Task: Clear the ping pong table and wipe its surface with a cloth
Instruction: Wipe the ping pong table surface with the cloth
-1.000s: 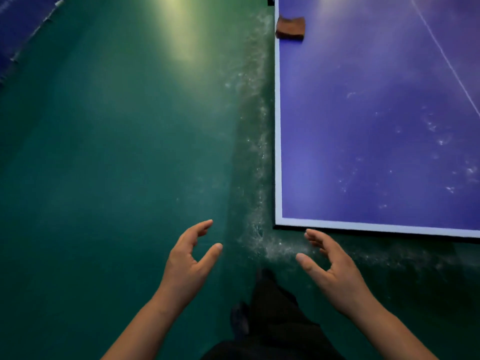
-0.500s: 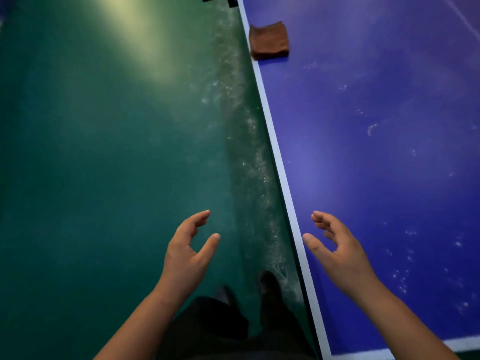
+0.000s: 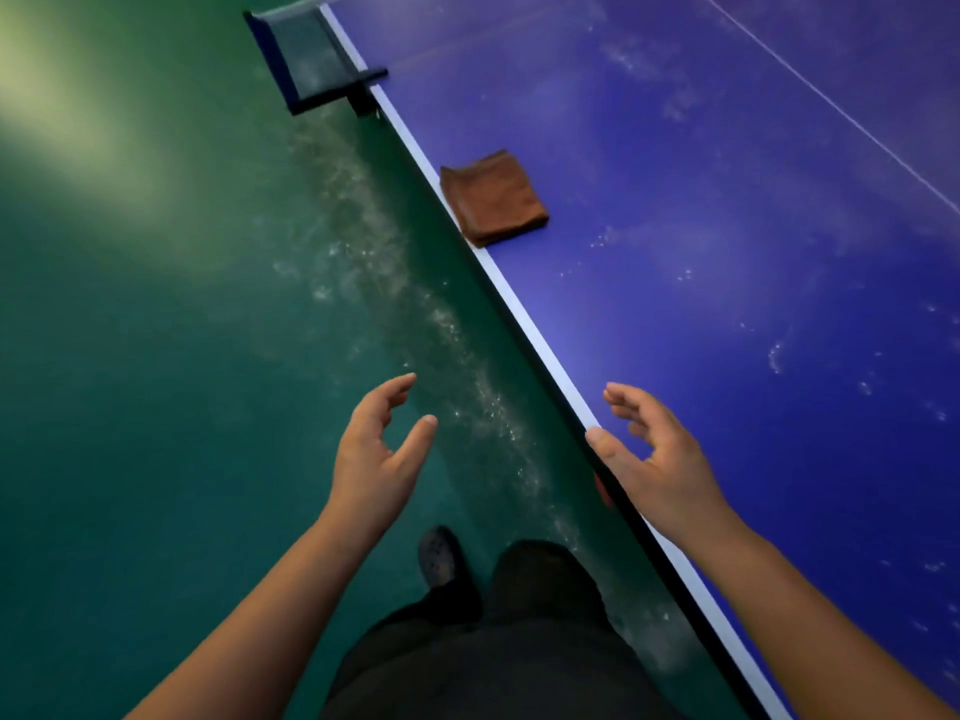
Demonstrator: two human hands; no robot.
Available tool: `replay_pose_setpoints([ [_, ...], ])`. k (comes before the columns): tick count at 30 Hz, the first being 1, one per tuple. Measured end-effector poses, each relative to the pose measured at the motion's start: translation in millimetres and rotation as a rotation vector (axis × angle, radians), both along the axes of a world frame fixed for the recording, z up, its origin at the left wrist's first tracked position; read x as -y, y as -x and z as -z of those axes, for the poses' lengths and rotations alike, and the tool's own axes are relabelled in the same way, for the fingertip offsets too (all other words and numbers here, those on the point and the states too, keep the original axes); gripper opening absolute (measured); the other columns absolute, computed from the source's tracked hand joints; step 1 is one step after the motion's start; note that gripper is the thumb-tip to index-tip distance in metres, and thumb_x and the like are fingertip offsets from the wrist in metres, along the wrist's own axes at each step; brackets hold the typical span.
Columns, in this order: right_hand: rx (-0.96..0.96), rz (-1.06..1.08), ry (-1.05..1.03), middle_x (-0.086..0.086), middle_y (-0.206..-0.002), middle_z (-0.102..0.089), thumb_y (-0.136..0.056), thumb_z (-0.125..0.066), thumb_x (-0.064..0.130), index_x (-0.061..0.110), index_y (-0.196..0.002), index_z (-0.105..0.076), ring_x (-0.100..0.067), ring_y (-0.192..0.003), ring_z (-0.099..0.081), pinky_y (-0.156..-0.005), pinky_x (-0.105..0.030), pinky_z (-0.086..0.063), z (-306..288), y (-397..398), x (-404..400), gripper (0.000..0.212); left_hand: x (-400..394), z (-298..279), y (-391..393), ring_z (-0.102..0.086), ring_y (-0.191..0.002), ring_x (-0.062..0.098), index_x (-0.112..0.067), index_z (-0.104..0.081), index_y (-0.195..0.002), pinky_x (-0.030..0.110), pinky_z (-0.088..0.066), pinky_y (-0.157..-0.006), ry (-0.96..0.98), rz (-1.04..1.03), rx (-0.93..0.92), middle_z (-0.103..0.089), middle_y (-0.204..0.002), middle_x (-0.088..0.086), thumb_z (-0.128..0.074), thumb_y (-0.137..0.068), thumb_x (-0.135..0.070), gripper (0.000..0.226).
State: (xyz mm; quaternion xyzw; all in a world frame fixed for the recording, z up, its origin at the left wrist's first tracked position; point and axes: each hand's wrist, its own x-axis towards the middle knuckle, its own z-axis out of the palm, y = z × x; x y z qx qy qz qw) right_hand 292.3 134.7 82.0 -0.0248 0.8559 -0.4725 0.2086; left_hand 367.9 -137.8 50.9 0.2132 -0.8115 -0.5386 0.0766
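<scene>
A folded brown cloth (image 3: 493, 198) lies on the blue ping pong table (image 3: 727, 252), right at its white left edge line and well ahead of my hands. White dusty specks dot the blue surface. My right hand (image 3: 649, 459) hovers over the table's edge with loosely curled fingers and holds nothing. My left hand (image 3: 382, 452) hangs over the green floor, also loosely curled and empty. Neither hand touches the cloth.
The net post and net end (image 3: 317, 59) jut out from the table's side at the top. A band of whitish dust runs along the green floor (image 3: 156, 407) beside the table. My dark trousers and a shoe (image 3: 441, 558) show below.
I have walked along the table's side toward the net. The cloth now appears much closer and the net post has come into view. Both hands keep the same empty, loosely curled pose.
</scene>
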Motion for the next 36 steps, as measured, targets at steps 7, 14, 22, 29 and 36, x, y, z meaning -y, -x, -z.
replay_pose_setpoints([
  [7,-0.032,0.066,-0.05,0.031,-0.12,-0.047,-0.091,-0.067,0.038,0.042,-0.13,-0.048,0.009,-0.111,-0.048,-0.098,-0.025,-0.039,7,92,108,0.043,102,4,123,-0.053,-0.12,-0.001,-0.036,-0.056,-0.124,0.02,-0.037,-0.106,0.093,0.124,0.004,-0.059,-0.125,-0.012,-0.059,-0.085,-0.036,0.039],
  [14,-0.213,0.007,-0.131,0.013,-0.131,-0.053,-0.09,-0.055,0.049,0.018,-0.131,-0.06,-0.004,-0.125,-0.046,-0.107,-0.019,-0.033,56,233,202,0.051,159,42,268,-0.044,-0.124,-0.008,-0.019,-0.06,-0.128,0.013,-0.031,-0.107,0.214,0.255,-0.021,-0.056,-0.131,-0.009,-0.05,-0.089,-0.045,0.048],
  [22,-0.325,-0.183,-0.487,-0.008,-0.161,-0.032,-0.093,-0.033,0.056,0.016,-0.142,-0.054,-0.035,-0.15,-0.021,-0.119,-0.05,-0.02,128,369,278,0.066,203,81,412,-0.041,-0.136,0.009,-0.019,-0.059,-0.131,0.008,-0.019,-0.111,0.3,0.381,0.031,-0.05,-0.144,-0.004,-0.046,-0.09,-0.045,0.05],
  [29,-0.38,-0.296,-0.772,-0.004,-0.162,-0.031,-0.099,-0.033,0.053,0.024,-0.151,-0.043,-0.035,-0.15,-0.022,-0.12,-0.056,-0.017,166,396,281,0.06,245,136,506,-0.028,-0.146,0.032,-0.01,-0.059,-0.133,0.048,-0.027,-0.118,0.473,0.511,-0.022,-0.039,-0.151,0.015,-0.045,-0.095,-0.037,0.048],
  [36,-0.141,0.33,-0.958,-0.009,-0.166,-0.016,-0.095,-0.016,0.054,0.012,-0.158,-0.024,-0.036,-0.152,-0.01,-0.122,-0.057,-0.009,173,519,272,0.076,285,168,551,-0.012,-0.151,0.035,-0.004,-0.039,-0.147,0.04,0.004,-0.124,0.785,0.665,-0.048,-0.026,-0.16,0.02,-0.034,-0.101,-0.051,0.066],
])
